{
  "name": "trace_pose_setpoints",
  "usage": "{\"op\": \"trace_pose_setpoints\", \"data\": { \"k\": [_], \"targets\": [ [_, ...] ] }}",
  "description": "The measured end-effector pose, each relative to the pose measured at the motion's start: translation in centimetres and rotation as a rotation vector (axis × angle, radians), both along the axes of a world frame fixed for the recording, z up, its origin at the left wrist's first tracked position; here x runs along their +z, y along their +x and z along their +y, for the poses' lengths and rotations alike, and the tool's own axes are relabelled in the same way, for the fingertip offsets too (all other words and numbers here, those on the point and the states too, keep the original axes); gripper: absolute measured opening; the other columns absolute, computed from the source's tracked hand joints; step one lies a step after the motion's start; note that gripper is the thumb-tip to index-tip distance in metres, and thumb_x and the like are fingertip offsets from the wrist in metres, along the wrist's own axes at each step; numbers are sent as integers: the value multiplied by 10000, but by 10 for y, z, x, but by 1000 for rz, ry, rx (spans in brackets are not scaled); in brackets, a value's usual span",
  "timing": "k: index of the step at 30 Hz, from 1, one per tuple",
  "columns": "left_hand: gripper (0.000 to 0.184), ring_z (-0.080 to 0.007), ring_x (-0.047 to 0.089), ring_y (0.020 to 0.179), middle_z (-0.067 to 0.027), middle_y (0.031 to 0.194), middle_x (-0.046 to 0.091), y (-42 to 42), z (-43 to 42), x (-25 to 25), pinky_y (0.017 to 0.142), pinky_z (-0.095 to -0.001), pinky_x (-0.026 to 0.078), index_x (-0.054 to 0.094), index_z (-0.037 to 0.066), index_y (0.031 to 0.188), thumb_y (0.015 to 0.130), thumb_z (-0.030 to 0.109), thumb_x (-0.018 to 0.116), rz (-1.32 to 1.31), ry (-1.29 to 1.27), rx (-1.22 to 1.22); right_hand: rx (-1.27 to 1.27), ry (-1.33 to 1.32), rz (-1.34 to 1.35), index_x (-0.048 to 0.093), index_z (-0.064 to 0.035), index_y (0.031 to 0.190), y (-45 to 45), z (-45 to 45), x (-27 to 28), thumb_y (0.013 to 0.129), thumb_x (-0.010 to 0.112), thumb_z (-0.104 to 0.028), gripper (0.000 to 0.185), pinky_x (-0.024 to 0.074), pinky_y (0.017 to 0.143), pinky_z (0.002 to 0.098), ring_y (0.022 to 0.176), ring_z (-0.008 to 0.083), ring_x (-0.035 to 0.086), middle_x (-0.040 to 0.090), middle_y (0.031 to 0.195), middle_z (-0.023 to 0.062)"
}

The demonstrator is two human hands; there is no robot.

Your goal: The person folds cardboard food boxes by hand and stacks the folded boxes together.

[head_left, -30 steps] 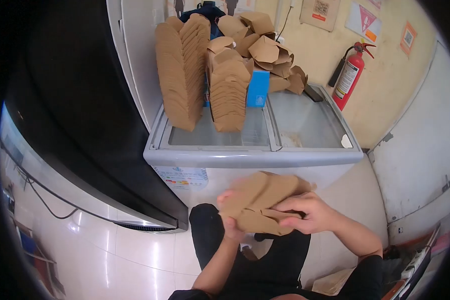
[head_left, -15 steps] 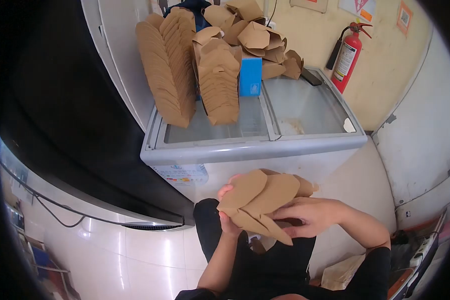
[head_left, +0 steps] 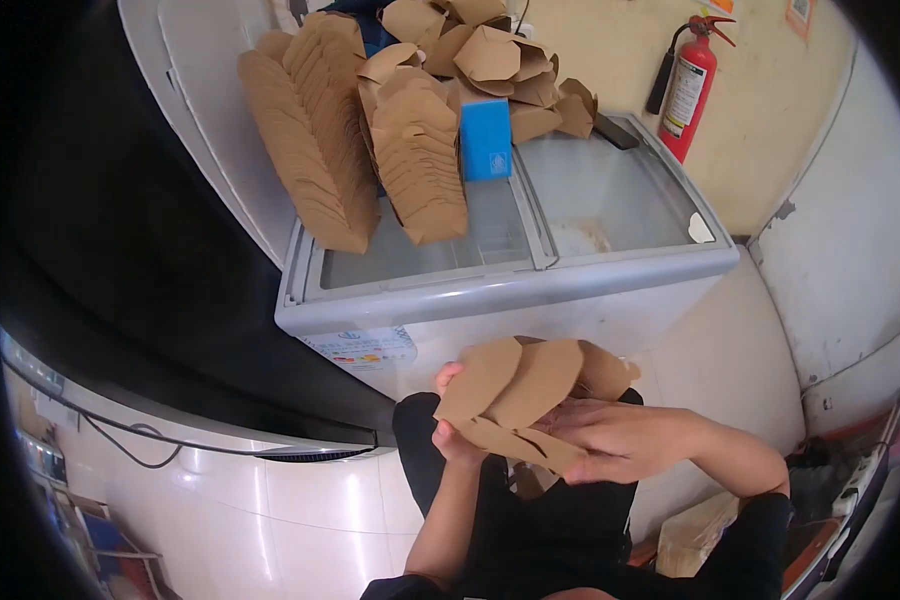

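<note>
Folded brown cardboard box sits above my lap, spanning sideways from my left hand, closed on its left end, to my right hand, pinching the near flap (some fingertips hidden)

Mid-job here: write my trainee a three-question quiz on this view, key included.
1. True or false: the left hand and the right hand both touch the folded brown cardboard.
2. Which colour is the small box beside the shorter carton stack: a) red, b) blue, c) green?
3. Fill in: that stack rests on the ____ top of the chest freezer.

Key: 1 true; 2 b; 3 glass.
</note>
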State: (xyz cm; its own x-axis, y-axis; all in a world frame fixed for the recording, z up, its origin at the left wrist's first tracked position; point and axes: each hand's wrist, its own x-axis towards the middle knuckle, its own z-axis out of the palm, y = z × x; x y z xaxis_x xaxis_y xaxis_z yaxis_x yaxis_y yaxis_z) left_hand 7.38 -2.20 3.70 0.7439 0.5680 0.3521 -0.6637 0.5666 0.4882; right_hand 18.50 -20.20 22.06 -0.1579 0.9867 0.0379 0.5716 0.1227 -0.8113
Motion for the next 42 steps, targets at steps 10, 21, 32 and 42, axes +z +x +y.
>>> {"op": "trace_pose_setpoints", "data": {
  "k": [10, 21, 32, 42],
  "targets": [
    [833, -334, 463, 1320, -207, 1450, 433, -2, 0, 10, 1098, -459, 391, 442, 103, 1409, 814, 664, 604, 37, 62, -192, -48, -331, 276, 605, 48, 1185, 0, -10, -4, 1125, 312, -448, 579, 424, 1039, 490, 1165, 385, 566, 638, 1151, 226],
    [904, -357, 406, 1411, -209, 1584, 328, -13, 10, 1, 1156, -489, 353, 344, 132, 1530, 816, 625, 597, 94, 65, -194, -44, 184, -84, 662, -63, 1188, -22, -26, 25, 1003, 585, -230, 261, 531, 884, 430, 999, 370, 648, 681, 1070, 186],
    [1012, -329, 398, 1463, -168, 1585, 387, -24, -7, 34, 1206, -446, 333, 168, 111, 1635, 911, 641, 636, 475, 39, -515, -156, 71, -297, 651, -58, 1260, -26, -20, 25, 923, 702, -505, 562, 427, 1077, 487, 1201, 416, 572, 622, 1257, 196],
    [762, -306, 543, 1261, -120, 1322, 520, -32, -6, 9, 1080, -456, 466, 410, 147, 1347, 742, 332, 835, 116, -50, -18, -454, -10, 13, 681, -14, 1103, -46, -21, 5, 1028, 589, -257, 271, 540, 853, 447, 916, 406, 651, 679, 957, 207]
  ]
}}
